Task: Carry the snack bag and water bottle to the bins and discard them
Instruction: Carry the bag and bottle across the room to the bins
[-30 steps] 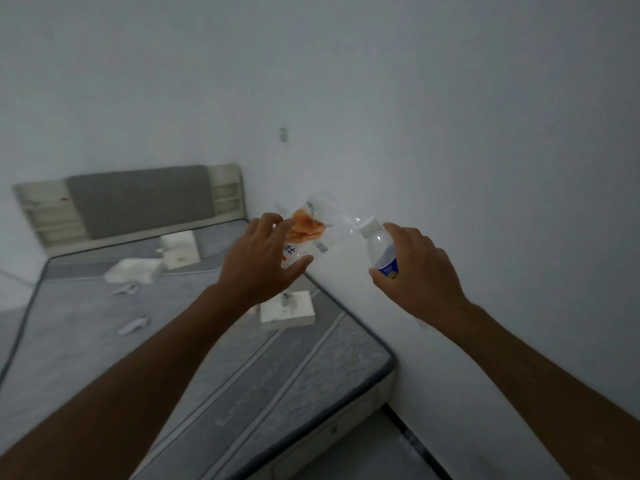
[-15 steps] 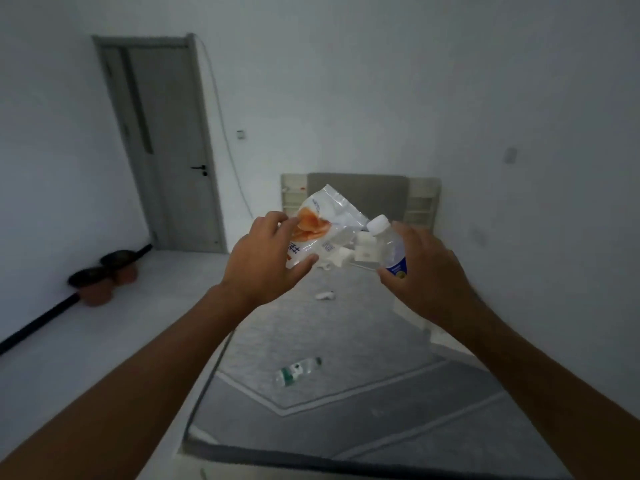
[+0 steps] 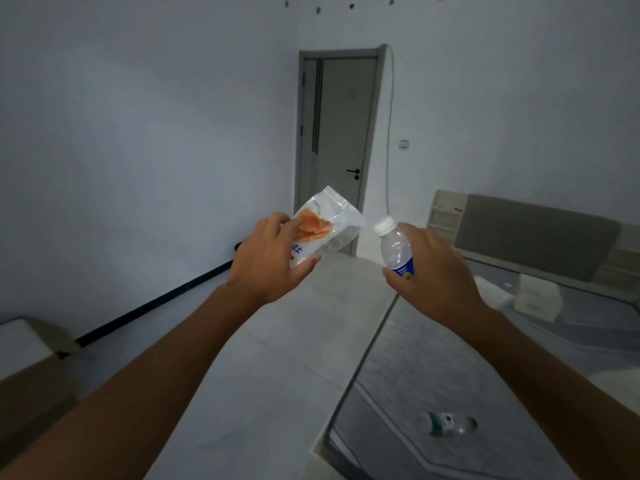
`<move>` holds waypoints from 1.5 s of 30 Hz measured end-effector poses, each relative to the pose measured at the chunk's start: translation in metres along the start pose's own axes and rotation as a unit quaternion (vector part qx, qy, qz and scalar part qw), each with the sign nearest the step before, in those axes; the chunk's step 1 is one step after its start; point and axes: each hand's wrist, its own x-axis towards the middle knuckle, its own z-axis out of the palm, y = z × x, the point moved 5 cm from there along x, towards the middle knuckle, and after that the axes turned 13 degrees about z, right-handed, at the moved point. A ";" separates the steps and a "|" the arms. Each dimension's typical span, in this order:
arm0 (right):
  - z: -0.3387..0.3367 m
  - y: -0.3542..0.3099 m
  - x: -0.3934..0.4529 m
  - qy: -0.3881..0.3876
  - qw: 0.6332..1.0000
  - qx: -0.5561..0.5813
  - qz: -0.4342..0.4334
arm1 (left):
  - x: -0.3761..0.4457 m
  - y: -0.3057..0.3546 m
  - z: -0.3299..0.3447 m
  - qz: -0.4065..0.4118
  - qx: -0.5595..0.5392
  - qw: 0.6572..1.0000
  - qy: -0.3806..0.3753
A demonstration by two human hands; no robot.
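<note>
My left hand (image 3: 268,259) grips a white snack bag (image 3: 320,226) with an orange picture, held up at chest height and tilted to the right. My right hand (image 3: 438,271) holds a small clear water bottle (image 3: 396,249) with a white cap and blue label, cap pointing up and left. Bag and bottle are a short gap apart in mid-air. No bins are in view.
A grey door (image 3: 337,140) stands shut straight ahead past a strip of pale floor (image 3: 277,358). A mattress (image 3: 467,375) with a headboard (image 3: 533,233) fills the right; a second bottle (image 3: 450,423) lies on it. A cardboard box (image 3: 31,362) sits at the left wall.
My view has swung left: the door moved from the left to the centre, the bed slid to the right, and a cardboard box appeared at the left. Both hands keep their hold.
</note>
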 end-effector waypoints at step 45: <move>0.635 -0.198 0.713 -0.042 0.998 0.040 -0.030 | 0.360 -0.779 0.406 -0.033 0.049 0.998 -0.025</move>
